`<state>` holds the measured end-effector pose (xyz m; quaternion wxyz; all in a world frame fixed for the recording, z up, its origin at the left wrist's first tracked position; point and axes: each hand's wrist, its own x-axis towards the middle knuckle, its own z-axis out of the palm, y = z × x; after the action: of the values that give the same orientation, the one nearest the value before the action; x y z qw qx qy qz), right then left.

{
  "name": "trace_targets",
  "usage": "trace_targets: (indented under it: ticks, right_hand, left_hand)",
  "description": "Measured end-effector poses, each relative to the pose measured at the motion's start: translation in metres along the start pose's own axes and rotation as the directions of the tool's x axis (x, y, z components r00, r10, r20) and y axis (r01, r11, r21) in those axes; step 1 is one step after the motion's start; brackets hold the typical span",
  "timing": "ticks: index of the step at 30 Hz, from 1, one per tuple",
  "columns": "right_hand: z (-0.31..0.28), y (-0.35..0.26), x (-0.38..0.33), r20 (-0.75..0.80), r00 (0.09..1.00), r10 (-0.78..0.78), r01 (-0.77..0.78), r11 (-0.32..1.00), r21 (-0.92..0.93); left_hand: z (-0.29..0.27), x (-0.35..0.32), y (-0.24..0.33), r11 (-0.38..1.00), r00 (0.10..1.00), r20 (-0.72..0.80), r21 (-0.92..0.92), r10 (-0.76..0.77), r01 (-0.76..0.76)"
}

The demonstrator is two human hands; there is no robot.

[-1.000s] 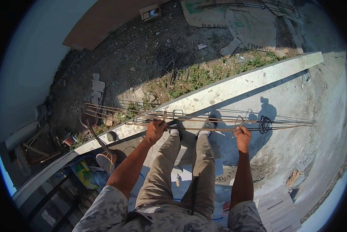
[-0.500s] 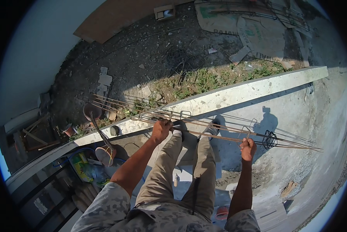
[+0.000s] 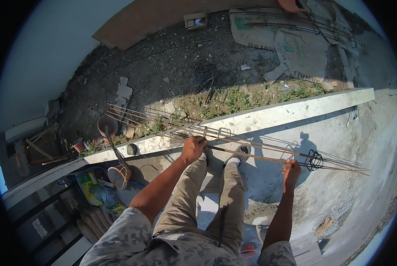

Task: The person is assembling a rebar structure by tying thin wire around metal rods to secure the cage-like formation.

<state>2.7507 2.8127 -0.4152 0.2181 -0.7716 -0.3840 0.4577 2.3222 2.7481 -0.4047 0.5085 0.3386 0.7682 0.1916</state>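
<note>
A long cage of thin rusty steel rods (image 3: 256, 156) stretches across in front of me, its left part over the low white wall. My left hand (image 3: 194, 149) is closed at the rods, with a narrow bent steel stirrup (image 3: 205, 132) rising from its fingers. Next to it, another stirrup (image 3: 225, 131) stands on the rods. My right hand (image 3: 291, 171) is closed at the near rod, pinching the lower edge of a squarish stirrup. Just right of it, a bunch of dark stirrups (image 3: 314, 160) hangs around the rods.
The white wall (image 3: 296, 110) runs across, with weeds and dirt beyond. A bucket (image 3: 107, 125) stands past it at left; another bucket (image 3: 118, 177) is on the near side. Flattened sacks (image 3: 300, 53) lie far right. My shoe (image 3: 243, 151) is below the rods.
Both hands have shifted slightly to the right, and the view has tilted so the scene sits lower. My right hand has moved closer to the bunched stirrups. Both hands remain closed.
</note>
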Motion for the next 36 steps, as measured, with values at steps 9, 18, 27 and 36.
trace_targets:
  ticks: [9,18,27,36]
  right_hand:
    - [-0.052,0.02,0.043,0.007,1.0,0.009,-0.009,0.997,-0.081]
    - [-0.082,0.022,0.05,-0.053,0.995,0.079,-0.086,0.985,-0.148]
    - [-0.082,0.056,0.042,0.002,0.991,0.135,-0.133,0.977,-0.167]
    - [-0.079,0.114,0.064,0.169,0.967,0.19,-0.203,0.977,0.064]
  left_hand:
    - [0.054,-0.003,0.038,0.999,0.998,0.064,-0.03,-0.026,0.028]
    - [0.091,-0.004,0.041,0.995,0.983,0.179,0.102,-0.041,0.023]
    - [0.126,-0.005,0.02,0.997,0.97,0.234,0.035,-0.07,0.064]
    - [0.148,0.011,-0.005,0.996,0.979,0.195,-0.056,-0.057,0.07]
